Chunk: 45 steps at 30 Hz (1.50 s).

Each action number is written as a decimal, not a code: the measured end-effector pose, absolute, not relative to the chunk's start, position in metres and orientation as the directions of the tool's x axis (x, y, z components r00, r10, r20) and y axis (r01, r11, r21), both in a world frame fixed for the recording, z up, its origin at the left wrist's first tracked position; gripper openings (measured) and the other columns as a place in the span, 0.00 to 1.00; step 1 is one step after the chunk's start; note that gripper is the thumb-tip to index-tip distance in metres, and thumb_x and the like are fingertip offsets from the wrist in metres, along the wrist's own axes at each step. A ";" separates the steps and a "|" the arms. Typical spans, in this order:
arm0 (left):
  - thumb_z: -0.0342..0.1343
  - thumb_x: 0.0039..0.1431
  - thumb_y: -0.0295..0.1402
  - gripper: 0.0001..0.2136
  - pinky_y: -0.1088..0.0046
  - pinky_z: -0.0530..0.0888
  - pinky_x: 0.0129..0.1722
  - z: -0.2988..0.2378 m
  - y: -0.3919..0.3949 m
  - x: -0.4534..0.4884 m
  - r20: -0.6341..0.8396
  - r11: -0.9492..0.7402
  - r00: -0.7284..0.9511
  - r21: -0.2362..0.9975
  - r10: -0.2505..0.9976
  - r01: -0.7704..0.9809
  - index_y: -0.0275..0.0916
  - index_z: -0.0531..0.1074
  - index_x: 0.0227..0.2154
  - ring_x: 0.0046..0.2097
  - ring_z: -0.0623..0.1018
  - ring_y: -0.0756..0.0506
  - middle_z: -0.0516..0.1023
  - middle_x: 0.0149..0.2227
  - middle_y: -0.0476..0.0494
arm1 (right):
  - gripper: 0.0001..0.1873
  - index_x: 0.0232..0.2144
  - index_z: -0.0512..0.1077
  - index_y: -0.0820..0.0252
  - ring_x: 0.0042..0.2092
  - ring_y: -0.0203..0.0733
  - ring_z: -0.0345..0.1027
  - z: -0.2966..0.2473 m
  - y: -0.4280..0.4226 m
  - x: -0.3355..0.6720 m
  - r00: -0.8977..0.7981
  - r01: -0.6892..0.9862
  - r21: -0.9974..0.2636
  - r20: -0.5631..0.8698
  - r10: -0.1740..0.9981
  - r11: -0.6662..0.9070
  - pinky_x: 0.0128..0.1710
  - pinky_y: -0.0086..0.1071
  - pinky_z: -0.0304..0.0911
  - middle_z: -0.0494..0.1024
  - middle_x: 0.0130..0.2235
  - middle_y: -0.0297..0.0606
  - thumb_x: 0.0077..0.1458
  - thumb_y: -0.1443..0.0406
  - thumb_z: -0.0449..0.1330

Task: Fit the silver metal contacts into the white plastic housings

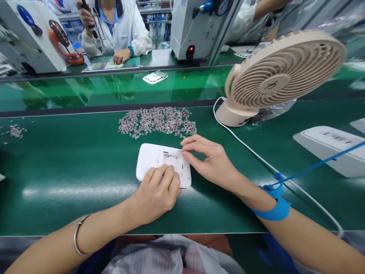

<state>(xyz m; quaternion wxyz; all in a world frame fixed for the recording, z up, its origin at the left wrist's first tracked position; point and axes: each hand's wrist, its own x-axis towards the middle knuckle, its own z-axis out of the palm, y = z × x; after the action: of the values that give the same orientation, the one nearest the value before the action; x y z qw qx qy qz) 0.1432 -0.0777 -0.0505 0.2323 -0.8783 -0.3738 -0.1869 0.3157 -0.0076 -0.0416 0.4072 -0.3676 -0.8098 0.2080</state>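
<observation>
A white plastic device housing (pixel 146 161) with rounded corners lies on the green bench, its recessed battery compartment facing up. Small metal contacts (pixel 170 155) show along the recess's upper side. My left hand (pixel 162 188) is closed over the housing's lower edge, with curled fingertips at the recess; they hide what lies beneath. At the upper right of the housing, my right hand (pixel 209 161) has thumb and fingers pinched together, and anything between them is too small to name. Just beyond the housing spreads a pile of small metal clips (pixel 156 121).
A beige fan (pixel 273 83) stands at the back right, its white cable (pixel 251 150) running across the bench. White devices (pixel 330 148) lie at right. Blue cord (pixel 322 163) leads from my right wristband (pixel 272 203). Small parts (pixel 16 131) lie left. A co-worker (pixel 116 34) sits opposite.
</observation>
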 end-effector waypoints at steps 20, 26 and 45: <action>0.47 0.62 0.35 0.13 0.67 0.62 0.44 -0.056 -0.085 0.145 0.464 -0.555 0.619 -0.285 0.633 0.782 0.35 0.72 0.42 0.48 0.70 0.44 0.72 0.52 0.41 | 0.08 0.28 0.67 0.63 0.33 0.39 0.68 -0.054 -0.016 0.304 -0.518 0.587 -0.263 0.604 0.605 0.766 0.30 0.32 0.65 0.74 0.33 0.44 0.54 0.75 0.51; 0.44 0.63 0.35 0.14 0.67 0.61 0.43 -0.053 -0.085 0.147 0.418 -0.535 0.612 -0.298 0.671 0.791 0.36 0.71 0.44 0.49 0.69 0.45 0.70 0.54 0.41 | 0.07 0.26 0.67 0.62 0.33 0.40 0.70 -0.055 -0.017 0.302 -0.479 0.609 -0.278 0.618 0.624 0.743 0.31 0.32 0.67 0.75 0.33 0.44 0.53 0.74 0.52; 0.44 0.63 0.35 0.14 0.69 0.62 0.42 -0.052 -0.085 0.146 0.398 -0.533 0.596 -0.268 0.697 0.802 0.36 0.70 0.44 0.49 0.68 0.46 0.71 0.53 0.43 | 0.10 0.34 0.73 0.60 0.46 0.43 0.71 -0.049 -0.030 0.317 -0.521 0.553 -0.445 0.475 0.709 0.705 0.41 0.34 0.71 0.74 0.45 0.47 0.56 0.72 0.52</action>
<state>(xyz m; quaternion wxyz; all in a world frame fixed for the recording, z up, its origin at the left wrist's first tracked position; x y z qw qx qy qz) 0.1465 -0.0854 -0.0519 0.2154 -0.8670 -0.4324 -0.1222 0.3175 -0.0296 -0.0491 0.3257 -0.3650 -0.8639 0.1197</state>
